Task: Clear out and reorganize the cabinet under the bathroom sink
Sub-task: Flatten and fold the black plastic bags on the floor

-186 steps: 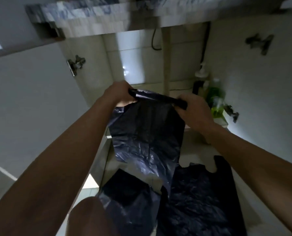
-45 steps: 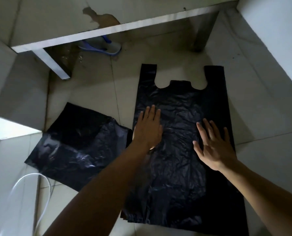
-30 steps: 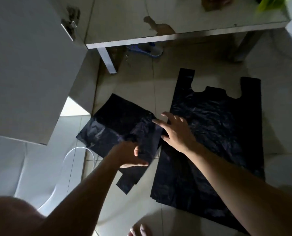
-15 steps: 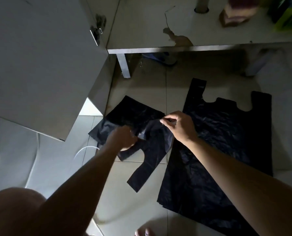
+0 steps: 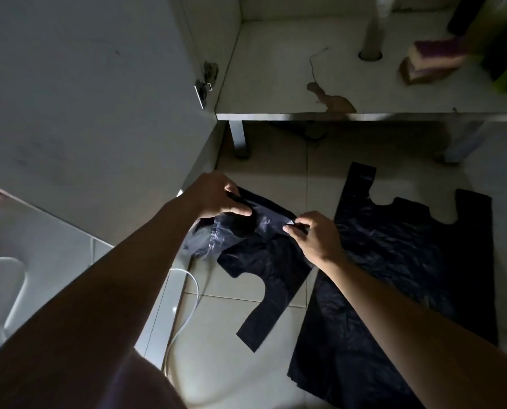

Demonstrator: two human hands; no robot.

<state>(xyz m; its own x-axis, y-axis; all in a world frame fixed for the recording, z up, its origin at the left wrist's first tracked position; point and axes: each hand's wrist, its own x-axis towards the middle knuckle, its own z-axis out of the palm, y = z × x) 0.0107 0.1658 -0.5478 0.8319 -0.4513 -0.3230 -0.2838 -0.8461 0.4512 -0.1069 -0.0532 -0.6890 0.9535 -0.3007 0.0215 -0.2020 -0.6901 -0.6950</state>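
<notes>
- Pale floor tiles [image 5: 246, 329] with thin grout lines fill the lower part of the dim view, lit faintly from the lower left
- Above them stands the open cabinet [image 5: 305, 84], its white bottom shelf raised on short metal legs; one leg [image 5: 240, 140] shows clearly and a second, at the right, is blurred
- A brown stain [image 5: 332, 98] marks the front edge of the shelf, and a pale pipe [image 5: 370, 33] passes through a round hole in it
- At the left the white cabinet door [image 5: 84, 98] hangs open, with one metal hinge [image 5: 203, 90] on its inner face
- On the shelf's right end lies one sponge [image 5: 432, 60], purple and yellow; just beside it are green and dark containers [image 5: 506, 45], too blurred to count or read
- Two black plastic bags are in view: a large bag [image 5: 408, 276] lies flat on the tiles at the right with its handles toward the cabinet, and a smaller bag [image 5: 264, 255] is just to its left
- The left hand [image 5: 217, 199] and the right hand [image 5: 314, 234] are apart, each pinching the top edge of the smaller bag, whose one handle trails down onto the tiles
- One white cord [image 5: 187, 305] curves over the floor at the lower left
- No writing or brand can be read anywhere
</notes>
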